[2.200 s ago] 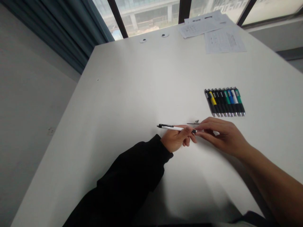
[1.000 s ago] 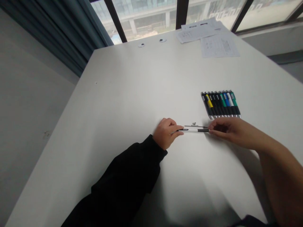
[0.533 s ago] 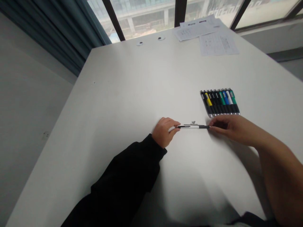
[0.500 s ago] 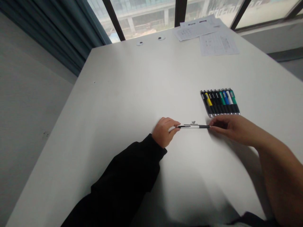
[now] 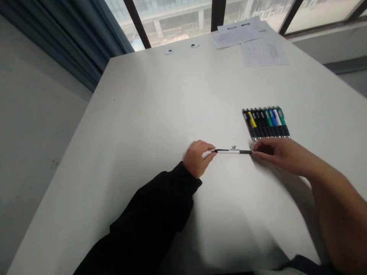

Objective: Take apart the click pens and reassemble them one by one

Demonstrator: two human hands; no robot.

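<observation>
- Near the row of pens (image 5: 266,124), the left hand (image 5: 196,158) pinches the white pen (image 5: 233,151), grip narrow;
- right hand (image 5: 283,154) pinches its dark end;
- apparently steadying; moving it calls for both.

An office-like room: papers (image 5: 265,51) and lined-up pens (image 5: 266,123) on a white table (image 5: 160,99).

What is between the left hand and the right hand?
In the head view, a white pen with a black grip reaches from the left hand to the right hand, a small silvery piece just beyond it.
</observation>
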